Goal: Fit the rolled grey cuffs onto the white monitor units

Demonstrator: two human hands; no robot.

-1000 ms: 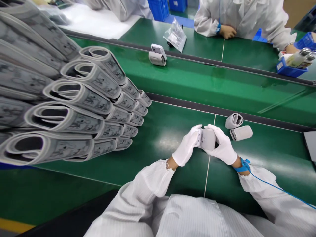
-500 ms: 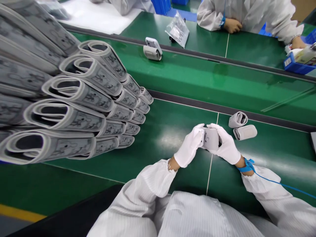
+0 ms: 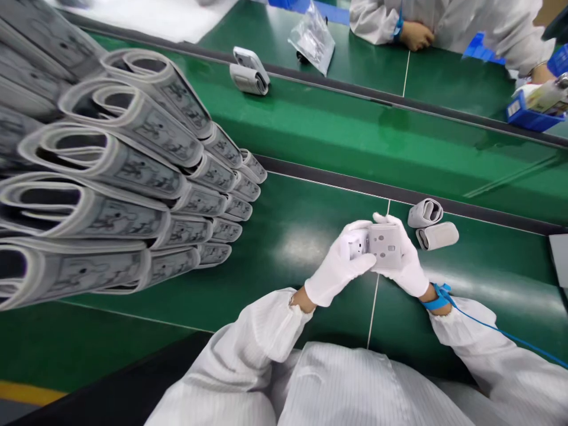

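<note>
In white gloves, both my hands meet over the green bench. My left hand (image 3: 331,269) is closed around a small white monitor unit (image 3: 355,246), its thumb lying along the lower edge. My right hand (image 3: 410,269) grips a grey wrist cuff (image 3: 384,247), whose flat face with several small holes and a square opening is turned up. The unit and the cuff are side by side; whether they are joined I cannot tell. Two rolled grey cuffs, one upper (image 3: 426,213) and one lower (image 3: 438,235), lie just beyond my right hand.
A tall stack of rolled printed cuffs (image 3: 133,157) fills the left side. On the ledge ahead rests a white monitor with cuff (image 3: 251,72). Beyond are a clear plastic bag (image 3: 313,38), a blue bin (image 3: 532,115) and a co-worker's hand (image 3: 416,35). A blue wrist cord (image 3: 501,334) trails right.
My hands have turned the pieces: the cuff's holed face and the unit's inner side now show more fully. My left thumb has come across the front. The view has shifted slightly.
</note>
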